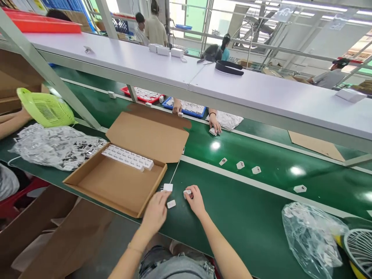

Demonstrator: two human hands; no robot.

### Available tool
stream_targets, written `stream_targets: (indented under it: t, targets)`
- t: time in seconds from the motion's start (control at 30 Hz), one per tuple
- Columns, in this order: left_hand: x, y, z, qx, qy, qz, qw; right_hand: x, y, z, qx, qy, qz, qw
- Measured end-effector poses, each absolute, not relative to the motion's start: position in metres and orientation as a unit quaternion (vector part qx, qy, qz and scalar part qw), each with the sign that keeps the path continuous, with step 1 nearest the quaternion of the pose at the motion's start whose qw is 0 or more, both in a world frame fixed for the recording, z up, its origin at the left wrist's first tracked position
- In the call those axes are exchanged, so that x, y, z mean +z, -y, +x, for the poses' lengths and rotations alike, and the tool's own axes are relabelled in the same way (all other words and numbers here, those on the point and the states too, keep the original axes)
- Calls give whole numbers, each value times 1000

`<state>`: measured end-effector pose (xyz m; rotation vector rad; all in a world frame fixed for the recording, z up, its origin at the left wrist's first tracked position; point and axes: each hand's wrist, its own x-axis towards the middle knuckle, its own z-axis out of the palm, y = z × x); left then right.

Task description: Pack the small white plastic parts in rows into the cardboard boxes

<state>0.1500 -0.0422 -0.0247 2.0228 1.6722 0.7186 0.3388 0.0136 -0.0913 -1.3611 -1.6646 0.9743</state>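
My right hand (195,199) is closed round a small white charger piece (186,193) above the green table. To its left, my left hand (157,209) has its fingertips at the lower edge of a white charger (167,187) with metal prongs; whether it grips the charger is hard to tell. A loose white piece (171,204) lies between my hands. Left of them stands an open cardboard box (116,190), with rows of white chargers (128,157) along its far side and bare cardboard in front.
White pieces (240,165) lie spaced on the green belt. Across it, a person's hands (214,124) handle chargers near blue and red trays. Bags of parts (310,232) lie right and left. A white shelf (174,73) crosses above; a green basket (46,108) is left.
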Motion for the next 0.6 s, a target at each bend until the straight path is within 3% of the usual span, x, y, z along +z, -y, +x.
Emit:
stream_targets:
  t: [0.1, 0.23, 0.4, 0.6]
  targets:
    - [-18, 15, 114, 102, -557, 821, 72, -83, -16, 317, 370, 673, -531, 357]
    - [-22, -4, 113, -43, -473, 880, 6, -71, -11, 303, 364, 743, -486, 283]
    - [-31, 5, 120, -94, -467, 879, 13, -67, 8, 292, 325, 809, -439, 217]
    - [-47, 9, 118, -83, -504, 858, 50, -77, 19, 277, 311, 800, -468, 210]
